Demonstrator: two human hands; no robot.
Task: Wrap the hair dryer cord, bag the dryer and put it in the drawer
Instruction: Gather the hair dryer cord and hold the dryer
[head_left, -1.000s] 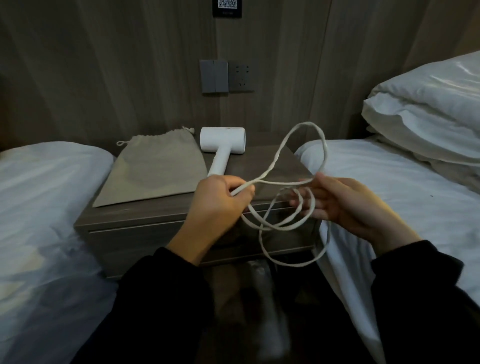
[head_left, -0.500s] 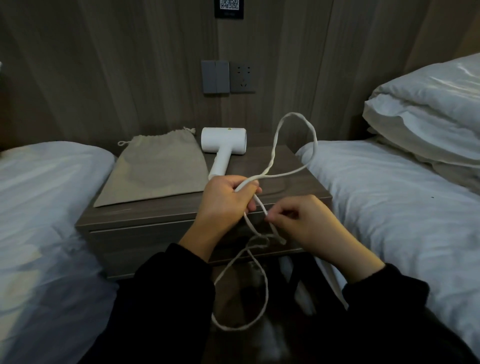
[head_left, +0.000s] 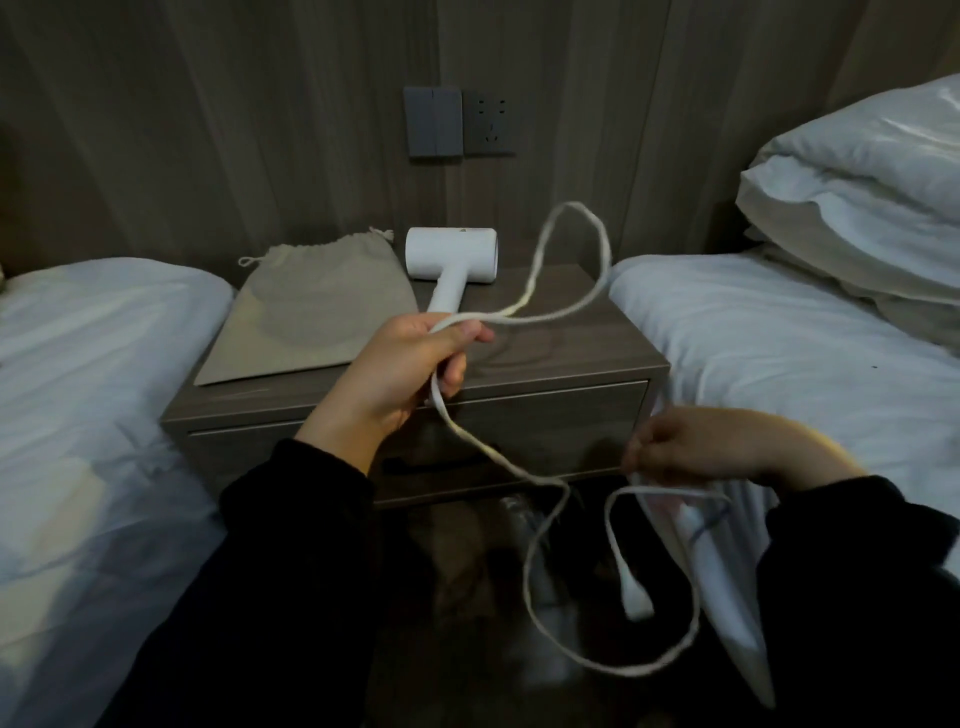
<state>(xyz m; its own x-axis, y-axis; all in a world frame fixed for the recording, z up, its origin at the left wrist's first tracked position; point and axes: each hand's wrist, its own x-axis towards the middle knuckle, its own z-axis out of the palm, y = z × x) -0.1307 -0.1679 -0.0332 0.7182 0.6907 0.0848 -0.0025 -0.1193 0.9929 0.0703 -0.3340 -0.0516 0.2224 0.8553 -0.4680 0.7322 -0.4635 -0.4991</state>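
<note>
The dryer (head_left: 451, 257) is lying at the back of the desk (head_left: 571, 348), its handle pointing toward the desk's front edge. The bag (head_left: 311, 312) is lying flat on the desk's left half, just beside the dryer, with its drawstring mouth toward the wall.

The left hand (head_left: 410, 369) is hovering over the desk's front edge, fingers curled round the cord (head_left: 569, 206) close to where it leaves the handle. From that hand one loop is rising above the desk's right half. Another stretch is dropping in front of the closed drawer (head_left: 545, 431) and curling low below the desk, and the plug (head_left: 636, 597) is dangling there.

The right hand (head_left: 691, 447) is blurred. It is hanging in front of the desk's right corner, below the top, fingers curled and, as far as the blur shows, pinching the cord. The two hands are well apart. A bed is standing on each side of the desk.
</note>
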